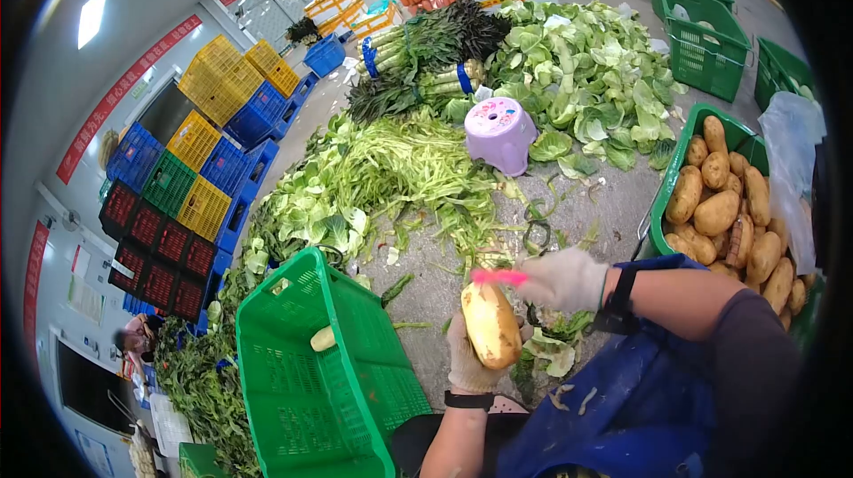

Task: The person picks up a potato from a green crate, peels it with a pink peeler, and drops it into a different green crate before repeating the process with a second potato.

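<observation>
Both gloved hands are closed: by the left hand (pixel 469 361) a large potato (pixel 491 327) is cupped from beneath, its sides held, and by the right hand (pixel 567 281) a pink peeler (pixel 499 277) is gripped. At the left, a green crate (pixel 267 362) is seen with what looks like a peeled potato (pixel 323 338) inside. To the right of that crate, the held potato is kept above the floor; its long axis is run from near to far, and its far end is tipped slightly left, away from the body. Across that far end the peeler is laid, pointed left and roughly crosswise to the potato; whether skin is touched cannot be told. The left hand is nearer, being in contact; the right hand is placed to the right of the far end. At the far right, unpeeled potatoes (pixel 716 213) are heaped in another green crate (pixel 658 216).
</observation>
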